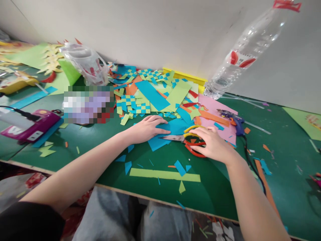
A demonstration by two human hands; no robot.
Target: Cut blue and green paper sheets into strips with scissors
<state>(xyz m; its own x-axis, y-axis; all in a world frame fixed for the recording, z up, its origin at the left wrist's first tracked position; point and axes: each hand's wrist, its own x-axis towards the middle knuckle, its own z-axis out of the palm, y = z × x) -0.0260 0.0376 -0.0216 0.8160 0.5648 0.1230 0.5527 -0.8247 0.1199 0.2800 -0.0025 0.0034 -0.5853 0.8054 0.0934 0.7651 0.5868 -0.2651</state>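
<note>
My left hand [147,128] lies flat with fingers stretched out on a blue paper sheet [173,129] on the green table [100,157]. My right hand [212,142] rests over the red and yellow handles of a pair of scissors [187,139], fingers curled down onto them. The scissor blades point left, lying on the blue sheet close to my left fingertips. A long light-green paper strip [164,174] lies nearer to me, with small blue scraps around it.
A heap of woven blue-green paper squares and coloured offcuts [150,93] sits behind my hands. A pink sheet [215,110] and a blue glue gun [235,122] with its cable lie right. A clear plastic bottle [240,53] leans on the wall. A magenta device [32,125] sits left.
</note>
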